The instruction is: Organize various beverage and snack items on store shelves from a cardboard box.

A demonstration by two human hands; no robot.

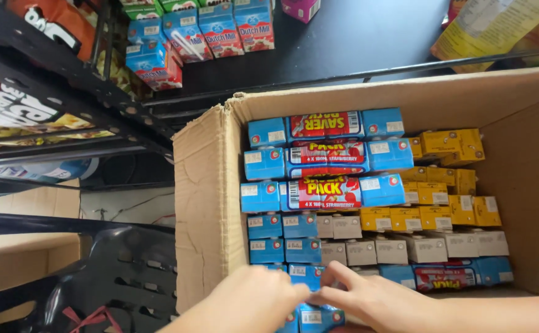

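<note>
Blue, yellow and grey cartons fill the cardboard box.

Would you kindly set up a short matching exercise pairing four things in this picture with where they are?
Things:
1. yellow cartons
2. grey-topped cartons
3. loose blue cartons
4. both hands: left hand, right hand

Places:
A. on the dark shelf beyond the cardboard box
B. at the box's near edge, on blue cartons
C. right part of the box
D. a row in the box, nearer than the yellow ones

Pairs: 1-C, 2-D, 3-A, 4-B
</note>
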